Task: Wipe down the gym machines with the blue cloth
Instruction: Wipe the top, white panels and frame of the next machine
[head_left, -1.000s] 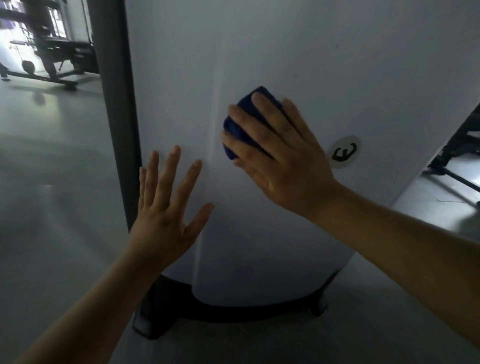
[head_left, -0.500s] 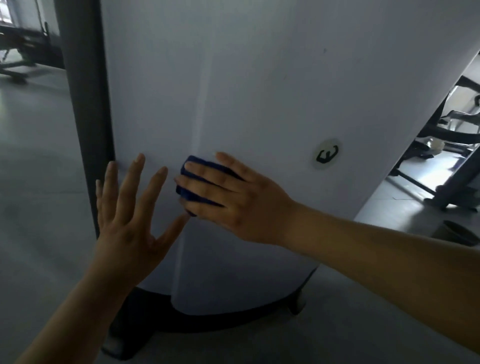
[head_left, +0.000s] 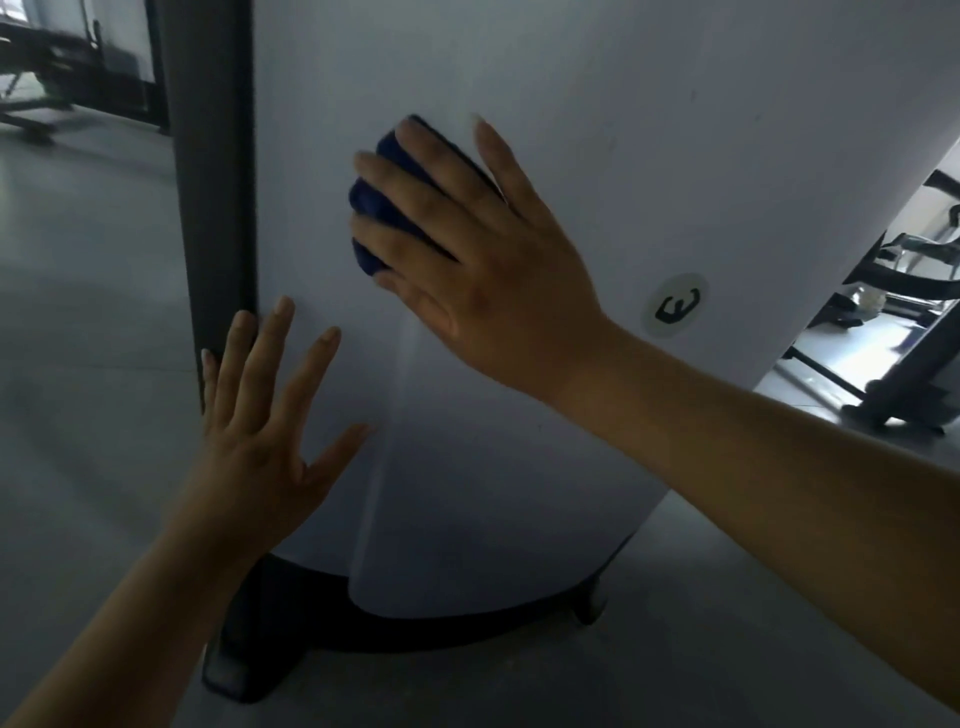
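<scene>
Blue cloth (head_left: 375, 208) lies bunched under the straight, spread fingers of my right hand (head_left: 488, 275), upper centre of the frame, pressed to the white panel (head_left: 649, 130), my left hand (head_left: 260, 447) splayed and empty lower left.

White panel (head_left: 623, 130) is running broad and smooth above and right of the 2 hands, giving open sweep. Right hand (head_left: 483, 270) is pressing the blue cloth (head_left: 379, 208) flat on it; left hand (head_left: 260, 457) is spreading below-left. Dark post (head_left: 218, 182) is bounding the panel's left edge, just beside the left fingertips. Black base (head_left: 363, 623) is blocking below. Floor (head_left: 88, 364) is lying open left of the post. Other machine frames (head_left: 909, 322) are standing well apart at right.
</scene>
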